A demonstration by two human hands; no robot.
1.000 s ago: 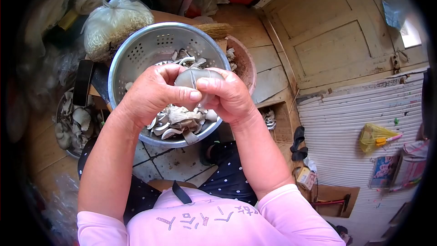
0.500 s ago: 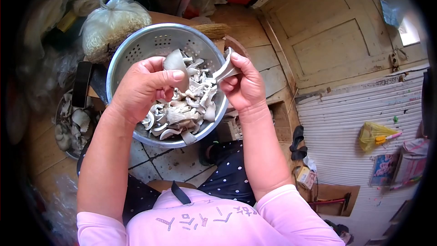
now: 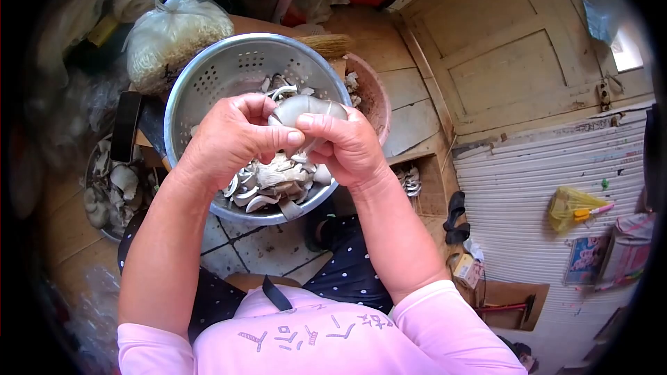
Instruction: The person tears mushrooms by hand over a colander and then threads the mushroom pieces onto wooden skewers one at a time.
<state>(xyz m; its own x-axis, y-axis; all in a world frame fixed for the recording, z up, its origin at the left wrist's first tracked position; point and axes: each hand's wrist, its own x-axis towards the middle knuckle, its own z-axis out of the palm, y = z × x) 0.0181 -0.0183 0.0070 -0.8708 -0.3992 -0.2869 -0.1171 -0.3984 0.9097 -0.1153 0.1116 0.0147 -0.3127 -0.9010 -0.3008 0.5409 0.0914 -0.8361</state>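
A grey oyster mushroom (image 3: 309, 105) is pinched between my two hands above a large metal colander (image 3: 182, 90). My left hand (image 3: 233, 132) grips its left side with thumb and fingers closed. On the other side, my right hand (image 3: 353, 144) has its thumb pressed on the cap and its fingers curled underneath. The thumbs lie close together near the cap's lower edge. Torn mushroom pieces (image 3: 278, 179) fill the lower part of the colander, partly hidden by my hands.
A pink basin (image 3: 379, 101) sits behind the colander's right side. To the left is a bowl of whole mushrooms (image 3: 118, 184). A tied plastic bag (image 3: 177, 42) stands at the back left, and a broom head (image 3: 326, 44) lies behind. More mushrooms (image 3: 410, 182) rest in a box at right.
My hands were apart, each with a mushroom piece; now they meet on one cap. My right hand has moved left and down, uncovering more of the pink basin.
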